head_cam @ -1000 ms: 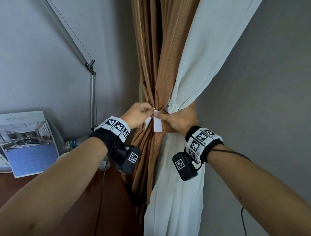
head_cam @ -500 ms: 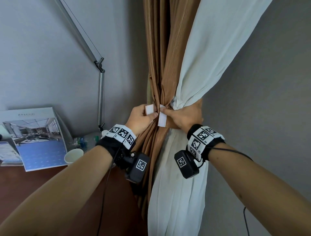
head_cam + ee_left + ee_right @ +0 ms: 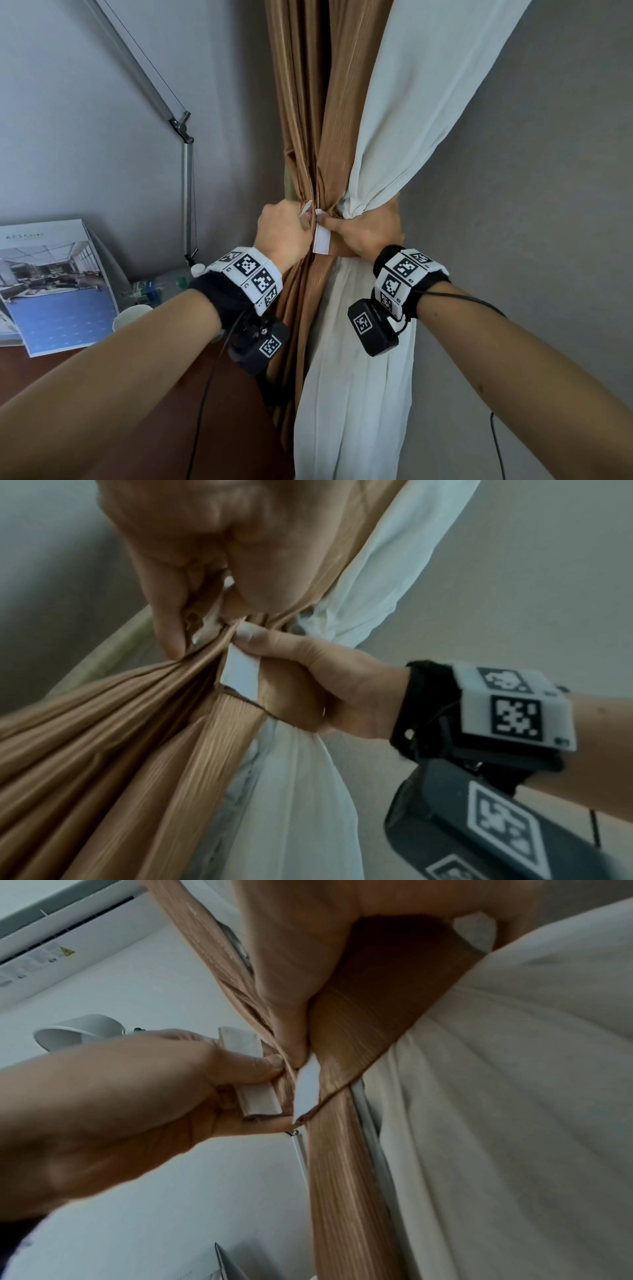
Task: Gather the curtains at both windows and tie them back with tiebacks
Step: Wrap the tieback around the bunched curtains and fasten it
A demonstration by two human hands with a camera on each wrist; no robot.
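Note:
A brown curtain [image 3: 308,120] and a white sheer curtain [image 3: 411,102] hang bunched together in the room's corner. A brown tieback [image 3: 394,212] with white fastening patches on its ends wraps the bundle at its waist. My left hand [image 3: 284,233] pinches one end, its white patch [image 3: 253,1096] between thumb and fingers. My right hand [image 3: 366,233] grips the other end, thumb on its white patch [image 3: 322,240]. The two patches [image 3: 240,674] sit close together without overlapping. The far side of the tieback is hidden behind the fabric.
A dark wooden desk [image 3: 144,411] stands at lower left with a leaning brochure [image 3: 58,287], a paper cup [image 3: 132,317] and a plastic bottle [image 3: 154,286]. A metal lamp arm [image 3: 186,192] rises beside the curtain. Grey walls [image 3: 513,240] close both sides.
My hands have stayed at the curtain's waist. The left hand has brought its tieback end up and closer to the right hand's end. The head view shifted slightly.

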